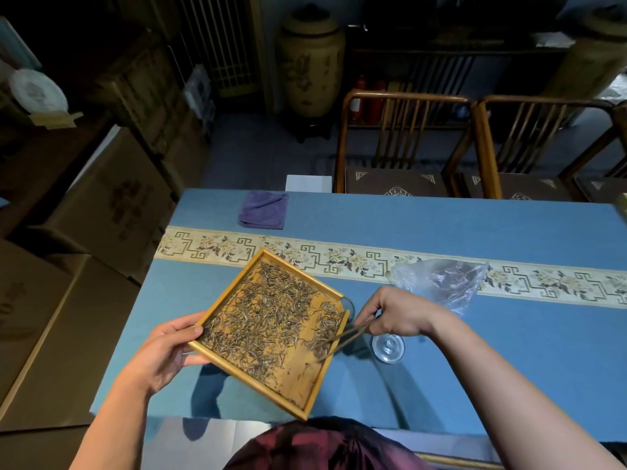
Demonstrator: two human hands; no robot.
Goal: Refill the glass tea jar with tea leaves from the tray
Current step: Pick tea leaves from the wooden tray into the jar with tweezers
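While the left hand [169,347] grips the near-left corner of the tray [307,398], thumb curled over the rim, the tray hangs tilted above the blue table [458,232], its right corner lowest. The right hand [397,313] pinches a pair of thin sticks [342,337], tips among the leaves [268,320] near that right rim. Only a curved sliver of the jar [349,305] shows, just past the tray's right corner; most of it is hidden beneath the wood, so I cannot tell how full it is. A glass lid [388,347] lies on the cloth just beside the right wrist.

Biggest risk, as I judge it: the leaves are spread over the whole tray, and the rim is far wider than the jar's mouth. Tilt too steeply, or sweep too fast, and leaves slide over the edge on either side of the mouth and scatter on the table. With the mouth hidden under the tray, aiming is partly blind. A one-handed corner grip could also let the tray twist or knock the jar. The right forearm passes close above the lid and could nudge it.
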